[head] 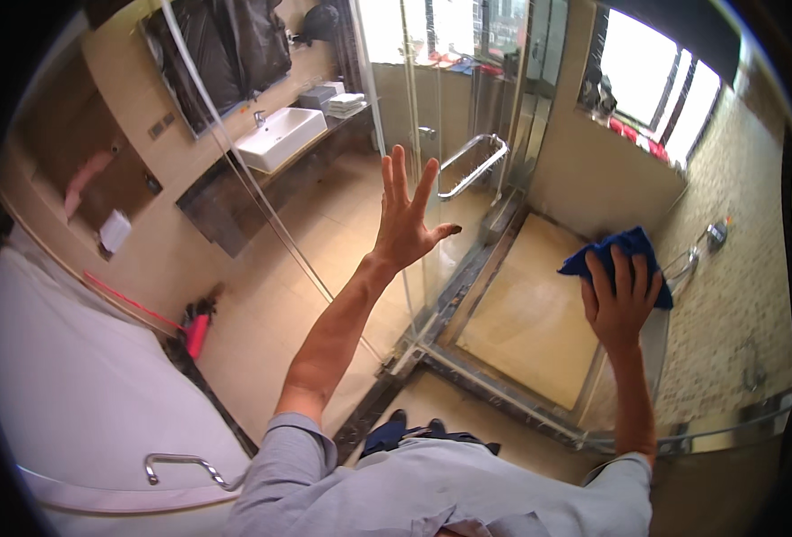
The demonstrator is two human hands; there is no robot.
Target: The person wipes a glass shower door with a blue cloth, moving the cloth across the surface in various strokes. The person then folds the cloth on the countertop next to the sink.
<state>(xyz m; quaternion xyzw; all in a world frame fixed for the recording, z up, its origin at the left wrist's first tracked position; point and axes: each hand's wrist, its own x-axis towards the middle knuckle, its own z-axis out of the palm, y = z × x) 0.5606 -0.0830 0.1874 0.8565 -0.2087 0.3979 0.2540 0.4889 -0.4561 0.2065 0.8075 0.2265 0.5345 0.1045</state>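
My left hand (406,218) is raised with its fingers spread and holds nothing. It is at the clear glass shower enclosure, beside the chrome door handle (473,168); whether the palm touches the glass I cannot tell. Under the flattened fingers of my right hand (617,295) is a dark blue cloth (627,252), seemingly spread against a glass panel. Beyond the glass lies the shower floor (523,315), a beige slab with a darker border. A chrome shower fitting (715,235) sits on the mosaic wall (725,302) to the right.
A white bathtub (93,376) with a metal grab bar (191,460) is at my left. Near it a broom with a red handle (130,302) rests beside a pink dustpan (197,335). A white basin (281,137) stands on the dark counter. A dark stone sill (369,403) runs below the glass.
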